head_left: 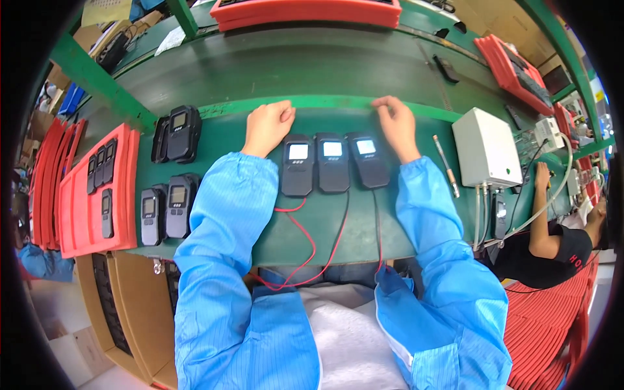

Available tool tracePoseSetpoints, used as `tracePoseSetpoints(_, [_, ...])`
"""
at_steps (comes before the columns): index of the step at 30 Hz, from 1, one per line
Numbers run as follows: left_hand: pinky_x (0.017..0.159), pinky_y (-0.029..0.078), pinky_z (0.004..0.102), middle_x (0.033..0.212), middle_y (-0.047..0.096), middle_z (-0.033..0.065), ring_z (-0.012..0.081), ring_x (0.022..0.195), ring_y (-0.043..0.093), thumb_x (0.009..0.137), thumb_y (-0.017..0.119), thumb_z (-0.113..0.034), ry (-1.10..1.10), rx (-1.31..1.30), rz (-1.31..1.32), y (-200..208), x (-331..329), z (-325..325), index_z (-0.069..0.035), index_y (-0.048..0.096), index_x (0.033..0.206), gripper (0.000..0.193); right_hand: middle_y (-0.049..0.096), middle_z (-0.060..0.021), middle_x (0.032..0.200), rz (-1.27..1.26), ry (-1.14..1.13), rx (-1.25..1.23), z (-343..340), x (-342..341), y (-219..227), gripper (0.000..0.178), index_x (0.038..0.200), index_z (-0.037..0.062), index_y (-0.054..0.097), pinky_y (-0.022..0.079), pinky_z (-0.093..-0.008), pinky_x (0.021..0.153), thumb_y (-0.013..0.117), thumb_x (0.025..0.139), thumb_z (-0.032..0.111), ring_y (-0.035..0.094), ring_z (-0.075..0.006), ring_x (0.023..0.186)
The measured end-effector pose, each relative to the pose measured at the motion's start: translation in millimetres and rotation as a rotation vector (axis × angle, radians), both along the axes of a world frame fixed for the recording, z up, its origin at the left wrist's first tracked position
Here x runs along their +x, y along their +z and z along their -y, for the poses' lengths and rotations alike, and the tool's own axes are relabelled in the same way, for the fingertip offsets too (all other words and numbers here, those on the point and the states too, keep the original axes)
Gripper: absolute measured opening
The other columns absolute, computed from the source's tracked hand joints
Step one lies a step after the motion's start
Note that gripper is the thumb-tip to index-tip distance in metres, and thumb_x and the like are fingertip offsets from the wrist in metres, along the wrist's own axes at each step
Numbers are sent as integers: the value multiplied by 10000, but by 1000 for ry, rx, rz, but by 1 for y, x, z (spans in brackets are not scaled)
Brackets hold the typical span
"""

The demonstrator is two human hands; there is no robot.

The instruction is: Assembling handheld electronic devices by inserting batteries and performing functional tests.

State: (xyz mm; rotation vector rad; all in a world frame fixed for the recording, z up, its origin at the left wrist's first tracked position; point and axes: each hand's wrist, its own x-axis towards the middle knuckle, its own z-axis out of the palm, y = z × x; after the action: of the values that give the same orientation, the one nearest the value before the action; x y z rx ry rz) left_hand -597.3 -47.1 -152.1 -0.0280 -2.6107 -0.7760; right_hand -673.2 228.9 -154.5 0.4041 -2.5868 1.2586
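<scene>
Three black gadgets (333,170) with bright screens lie in a row on the green table (224,133), between two hands. The left hand (268,127) has its grip curled closed; I can't tell about the right hand (398,125). A white box (486,149) stands farther right.

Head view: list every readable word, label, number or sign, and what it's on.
Black shirt, right: red lettering, not copied here.
Lit screens of the three wired handhelds: glare, nothing readable.
Yellow sheet, upper left: faint marks, too blurred.
Nothing else is legible.
</scene>
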Motion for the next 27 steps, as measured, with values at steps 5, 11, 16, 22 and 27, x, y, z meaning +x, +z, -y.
tracePoseSetpoints(5, [535,382,448,569,461,147,386,577,482,854,633,-200,-15,12,-24,-3,-1,3,-53,399,651,343,649,-70,861,-26,-15,41,1,5,3,166,965,92,698,470,-306,657,559,880,123,592,-164,678])
tracePoseSetpoints(11, [524,366,427,561,432,144,374,554,455,870,646,-223,0,8,17,-3,2,1,-47,384,655,382,644,-41,923,-42,13,123,5,6,5,167,965,105,704,476,-314,668,563,881,133,597,-179,695])
tracePoseSetpoints(16, [547,390,463,573,492,152,401,609,517,838,613,-175,12,0,35,0,2,3,-64,404,648,303,635,-35,912,-72,29,166,6,8,5,169,959,113,708,475,-311,670,559,884,138,593,-179,695])
tracePoseSetpoints(22, [542,377,464,567,482,149,402,606,506,849,619,-195,-13,11,18,0,1,3,-62,399,652,324,631,-29,912,-54,27,166,7,9,6,167,951,114,711,476,-313,667,562,879,134,587,-180,689])
tracePoseSetpoints(27, [519,359,418,553,421,136,357,545,441,870,646,-231,-15,5,8,-1,1,1,-50,373,662,388,626,-28,907,-83,31,173,4,6,4,166,945,115,716,478,-317,666,564,877,131,586,-179,689])
